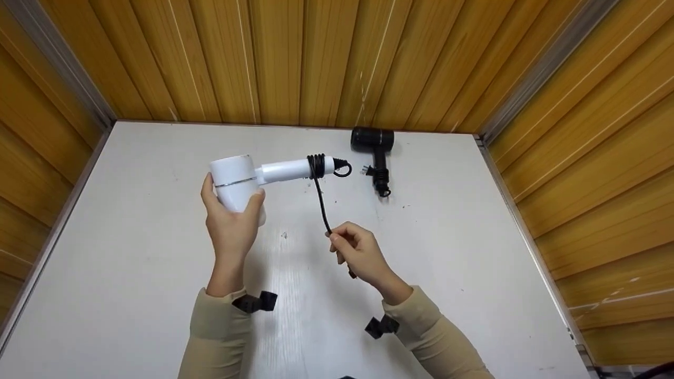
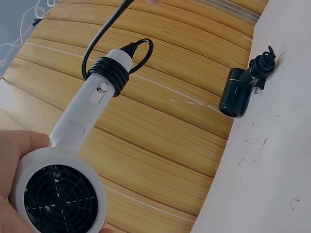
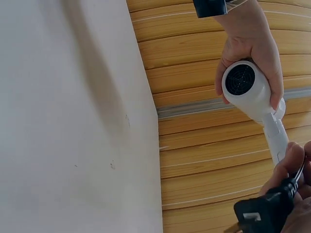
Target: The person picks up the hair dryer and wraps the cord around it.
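My left hand (image 1: 230, 229) grips the barrel of a white hair dryer (image 1: 234, 176), thumb on one side and fingers on the other. Its handle points right, and a black cord (image 1: 317, 166) is coiled round the handle's end. From the coil one length runs down to my right hand (image 1: 360, 252), which pinches it between thumb and fingers. The black plug (image 3: 262, 211) hangs just past those fingers in the right wrist view. A round dark grille (image 2: 60, 199) on the dryer faces the left wrist camera.
A black hair dryer (image 1: 373, 139) lies at the back of the white table (image 1: 158, 273), its own cord wound round its handle. Wood-patterned panels (image 1: 279, 58) wall in the back and both sides. Small dark specks dot the tabletop.
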`<state>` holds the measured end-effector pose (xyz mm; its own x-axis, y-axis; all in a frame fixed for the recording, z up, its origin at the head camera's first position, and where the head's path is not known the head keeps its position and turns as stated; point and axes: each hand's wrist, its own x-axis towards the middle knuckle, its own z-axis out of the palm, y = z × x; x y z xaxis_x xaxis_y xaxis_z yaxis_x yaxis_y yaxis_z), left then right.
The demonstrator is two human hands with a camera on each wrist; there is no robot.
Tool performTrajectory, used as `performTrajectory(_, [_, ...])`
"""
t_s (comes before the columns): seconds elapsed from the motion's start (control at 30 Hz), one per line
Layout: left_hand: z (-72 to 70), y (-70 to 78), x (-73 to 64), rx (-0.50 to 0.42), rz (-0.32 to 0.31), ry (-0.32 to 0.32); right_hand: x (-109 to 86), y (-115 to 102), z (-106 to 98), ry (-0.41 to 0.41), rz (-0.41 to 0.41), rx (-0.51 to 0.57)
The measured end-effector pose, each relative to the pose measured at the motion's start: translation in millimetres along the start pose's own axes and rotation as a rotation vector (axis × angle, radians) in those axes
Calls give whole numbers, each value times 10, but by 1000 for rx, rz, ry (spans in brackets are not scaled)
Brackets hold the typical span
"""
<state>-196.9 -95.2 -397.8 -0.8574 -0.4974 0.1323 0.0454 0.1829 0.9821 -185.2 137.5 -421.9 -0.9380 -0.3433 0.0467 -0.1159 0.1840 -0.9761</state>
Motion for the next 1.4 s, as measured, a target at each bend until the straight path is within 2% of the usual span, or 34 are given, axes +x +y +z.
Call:
performTrajectory(0.27, [-21,4,8,-25,-30,-14,-4,67,39,-37,63,29])
performTrajectory(0.47, [-18,6,3,-30,-63,-34,10,18,68,-44,57,32])
performTrajectory(0.63, [0,27,-6,-37,-87,-51,51,91,80,-52,56,25])
performTrajectory(0.87, [22,55,-31,-54,-128,-89,139,173,90,-27,58,-5])
performTrajectory(1.03, [29,61,-51,-94,-135,-128,215,225,55,0,82,-42])
performTrajectory(1.3, [28,75,-75,-129,-138,-192,445,534,-70,20,185,-58])
performTrajectory(1.4, [28,88,-87,-125,-156,-210,523,598,-122,37,196,-85])
